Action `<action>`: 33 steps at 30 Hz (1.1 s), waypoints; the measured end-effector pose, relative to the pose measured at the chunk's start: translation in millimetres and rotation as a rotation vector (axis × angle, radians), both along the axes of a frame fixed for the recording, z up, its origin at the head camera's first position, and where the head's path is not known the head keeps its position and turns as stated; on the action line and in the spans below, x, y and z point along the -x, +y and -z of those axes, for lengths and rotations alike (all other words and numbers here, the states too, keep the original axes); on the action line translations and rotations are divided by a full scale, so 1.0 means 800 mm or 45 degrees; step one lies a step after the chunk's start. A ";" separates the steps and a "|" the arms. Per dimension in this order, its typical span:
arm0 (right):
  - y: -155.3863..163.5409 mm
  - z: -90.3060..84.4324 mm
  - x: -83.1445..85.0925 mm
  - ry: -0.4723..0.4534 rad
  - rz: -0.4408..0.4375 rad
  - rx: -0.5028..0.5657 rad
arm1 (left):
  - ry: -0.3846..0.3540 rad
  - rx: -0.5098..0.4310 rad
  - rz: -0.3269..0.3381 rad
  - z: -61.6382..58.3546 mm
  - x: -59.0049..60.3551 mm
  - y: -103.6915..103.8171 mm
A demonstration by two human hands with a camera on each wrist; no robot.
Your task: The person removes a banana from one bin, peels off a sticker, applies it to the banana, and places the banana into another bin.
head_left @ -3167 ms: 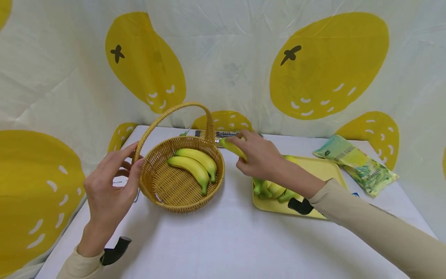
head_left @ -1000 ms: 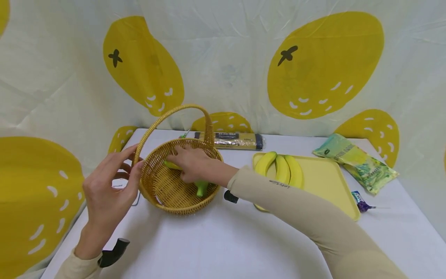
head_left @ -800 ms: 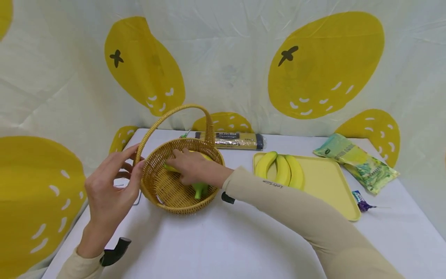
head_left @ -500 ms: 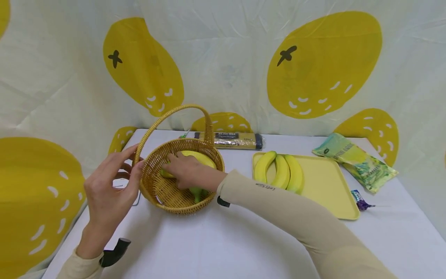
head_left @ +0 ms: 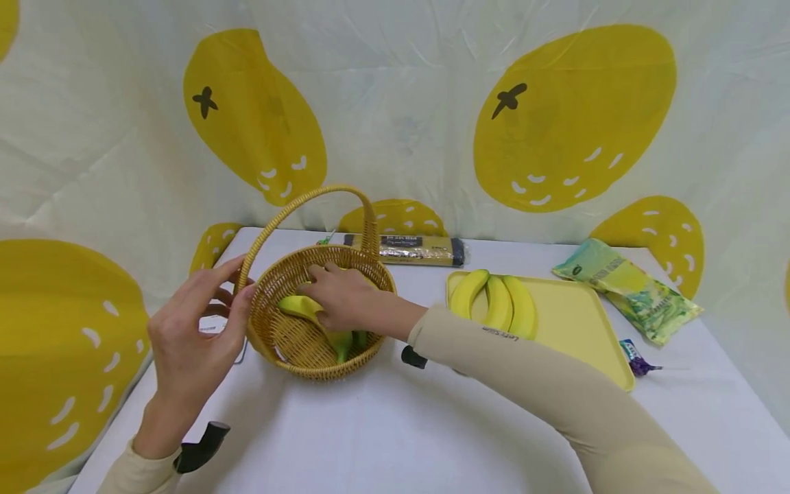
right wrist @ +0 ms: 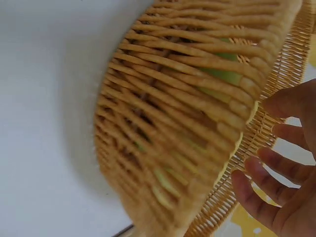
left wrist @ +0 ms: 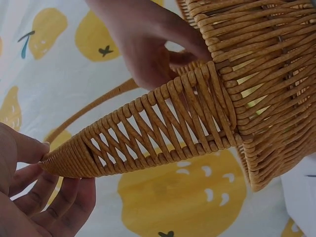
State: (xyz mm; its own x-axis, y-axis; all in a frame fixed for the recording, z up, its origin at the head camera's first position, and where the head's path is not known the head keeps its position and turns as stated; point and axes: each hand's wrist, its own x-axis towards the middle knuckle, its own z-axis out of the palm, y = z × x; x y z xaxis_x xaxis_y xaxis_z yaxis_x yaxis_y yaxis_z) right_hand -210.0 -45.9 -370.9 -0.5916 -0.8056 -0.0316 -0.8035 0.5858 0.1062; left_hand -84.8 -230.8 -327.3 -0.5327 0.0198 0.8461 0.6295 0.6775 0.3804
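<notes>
Head view shows a white surface (head_left: pixel 395 425) with a woven basket (head_left: pixel 290 346) near its left edge, tall handle arching over the top. Along the far edge lies a long dark pasta packet (head_left: pixel 410 248), partly hidden behind the basket handle. Toward the right sits a yellow tray (head_left: pixel 580 322) carrying a bunch of three bananas (head_left: pixel 496 298) at its left end. A green snack bag (head_left: pixel 626 288) lies at the far right corner, and a small purple-wrapped candy (head_left: pixel 636 357) rests just beside the tray's right side.

Right hand (head_left: pixel 345 302) reaches down inside the basket, fingers curled around a loose banana (head_left: pixel 305 310); the hand covers most of the fruit. That banana is yellow with a green stem end pointing at the near rim, and more green shows just beside it under the hand.

Left hand (head_left: pixel 194 329) sits at the basket's left side, fingers spread and lightly bent, fingertips touching the handle base and the rim. Left wrist view confirms those fingers (left wrist: pixel 64 202) resting against the woven handle strip.
</notes>
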 end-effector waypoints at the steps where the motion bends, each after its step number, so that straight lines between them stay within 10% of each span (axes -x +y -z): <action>1: 0.005 -0.002 -0.002 0.003 -0.007 0.011 | -0.002 -0.002 -0.001 0.000 -0.001 0.000; 33: 0.182 -0.034 -0.016 -0.039 0.197 0.469 | 0.000 -0.003 -0.028 0.006 0.002 -0.003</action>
State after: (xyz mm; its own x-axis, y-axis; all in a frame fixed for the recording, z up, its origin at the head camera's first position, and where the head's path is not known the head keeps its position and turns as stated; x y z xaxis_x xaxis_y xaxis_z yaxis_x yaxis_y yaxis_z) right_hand -197.0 99.4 -343.6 -0.7100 -0.6681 0.2229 -0.7024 0.6944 -0.1561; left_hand -86.3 -232.8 -332.0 -0.5331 0.0063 0.8461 0.6145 0.6903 0.3820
